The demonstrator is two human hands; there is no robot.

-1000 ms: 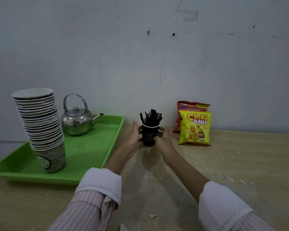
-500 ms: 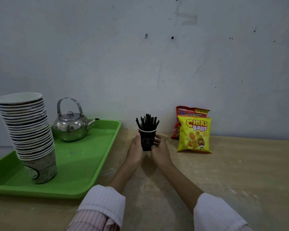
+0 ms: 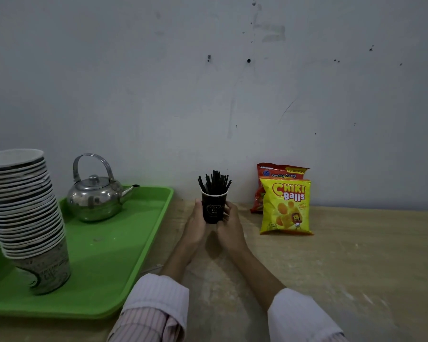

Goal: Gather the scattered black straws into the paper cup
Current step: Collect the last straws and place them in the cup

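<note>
The cup stands upright on the table at about 12 o'clock from the person, close to the wall. The straws are bunched inside it, their tops fanning out above the white rim. Both hands cradle it: the left hand presses its palm and fingers against the cup's left side, the right hand wraps the right side, fingers curled onto the dark wall (so each hand is closed on the cup, not loose). Both forearms run back to striped sleeves at 6 o'clock.

At 9 o'clock lies a green tray holding a steel kettle toward the wall and a leaning stack of cups nearer the person. At 2 o'clock from the cup, two snack bags stand against the wall, a yellow bag in front of a red bag, well apart from the hands.
</note>
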